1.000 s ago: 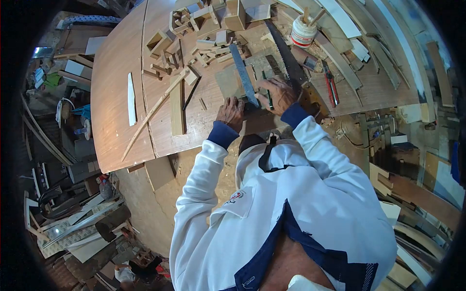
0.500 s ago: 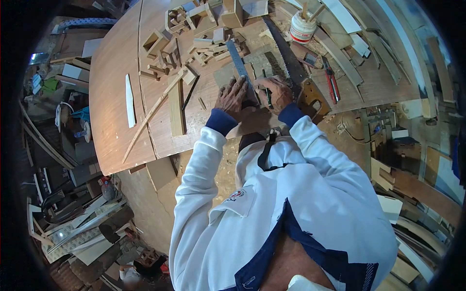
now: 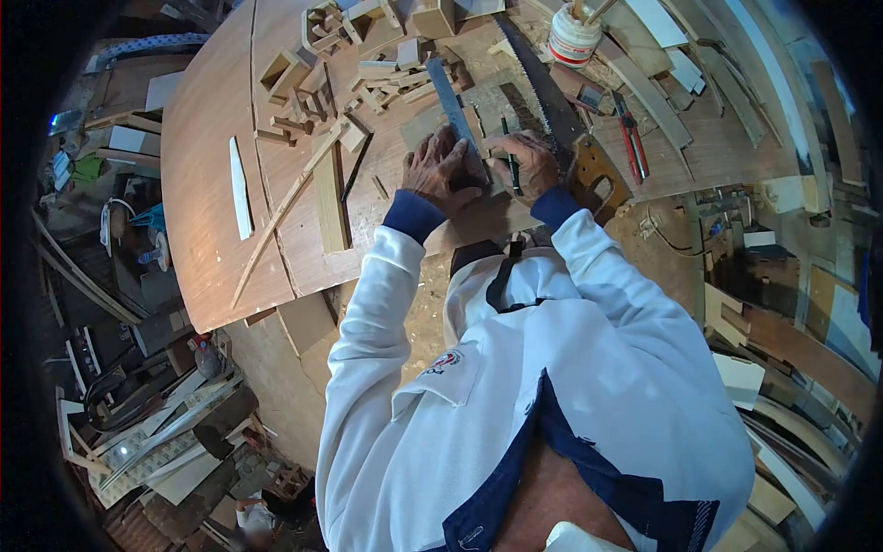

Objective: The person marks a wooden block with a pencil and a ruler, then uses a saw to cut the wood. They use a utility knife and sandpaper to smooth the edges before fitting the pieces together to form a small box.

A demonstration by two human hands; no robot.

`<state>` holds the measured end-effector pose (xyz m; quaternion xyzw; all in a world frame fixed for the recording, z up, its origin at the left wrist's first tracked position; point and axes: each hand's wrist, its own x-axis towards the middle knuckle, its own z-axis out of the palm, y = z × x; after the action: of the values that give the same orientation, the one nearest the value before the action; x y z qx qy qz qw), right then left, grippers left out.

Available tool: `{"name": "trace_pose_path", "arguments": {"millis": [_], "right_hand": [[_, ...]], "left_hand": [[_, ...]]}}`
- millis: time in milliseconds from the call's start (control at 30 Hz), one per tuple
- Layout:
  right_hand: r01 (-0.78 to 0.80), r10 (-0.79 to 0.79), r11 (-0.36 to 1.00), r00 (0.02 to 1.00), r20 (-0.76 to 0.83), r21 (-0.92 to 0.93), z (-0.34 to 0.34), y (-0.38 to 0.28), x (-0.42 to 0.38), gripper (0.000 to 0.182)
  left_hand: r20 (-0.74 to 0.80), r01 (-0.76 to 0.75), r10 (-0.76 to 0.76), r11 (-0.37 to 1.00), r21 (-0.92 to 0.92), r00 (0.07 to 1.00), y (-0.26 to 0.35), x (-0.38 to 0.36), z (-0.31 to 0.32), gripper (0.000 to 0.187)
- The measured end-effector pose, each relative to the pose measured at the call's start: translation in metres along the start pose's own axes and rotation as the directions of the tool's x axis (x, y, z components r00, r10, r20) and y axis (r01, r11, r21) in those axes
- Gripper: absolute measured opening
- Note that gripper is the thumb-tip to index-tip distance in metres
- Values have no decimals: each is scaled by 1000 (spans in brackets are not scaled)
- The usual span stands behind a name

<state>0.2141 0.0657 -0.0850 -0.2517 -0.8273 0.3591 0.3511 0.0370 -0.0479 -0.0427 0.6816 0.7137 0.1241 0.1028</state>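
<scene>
Marking seems in hand by the near edge of the bench (image 3: 204, 248): left hand (image 3: 440, 175), fingers loosely spread, touches the ruler (image 3: 447, 97); right hand (image 3: 533, 166), curled, grips a pen (image 3: 514, 175). Drawing calls for a steady ruler.

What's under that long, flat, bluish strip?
A flat grey-brown board shows on both sides of the long, flat, bluish strip; whatever lies directly beneath it or under the bare left hand is covered.
</scene>
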Motion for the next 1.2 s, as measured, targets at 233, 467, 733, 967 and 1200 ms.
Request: {"name": "trace_pose_path", "arguments": {"millis": [233,467,733,967,1200], "right_hand": [[-60,60,998,998,8,13,-2,-5,1,22],[-36,36,999,999,-14,-17,-1,-4,1,23],[-45,45,999,998,-44,-3,4,-3,1,25],[-30,28,999,998,-56,-26,2,-5,2,24],[-20,18,1000,998,-63,-20,5,-2,3,22]], "left_hand": [[22,64,-64,998,2,998,-7,8,4,86],[87,63,-63,998,5,994,-12,14,1,87],[49,-1,2,1000,-19,999,-17,14,3,88],[29,19,-17,997,-80,999,-14,14,0,87],[72,26,-21,998,-62,997,-12,18,-4,92]]}}
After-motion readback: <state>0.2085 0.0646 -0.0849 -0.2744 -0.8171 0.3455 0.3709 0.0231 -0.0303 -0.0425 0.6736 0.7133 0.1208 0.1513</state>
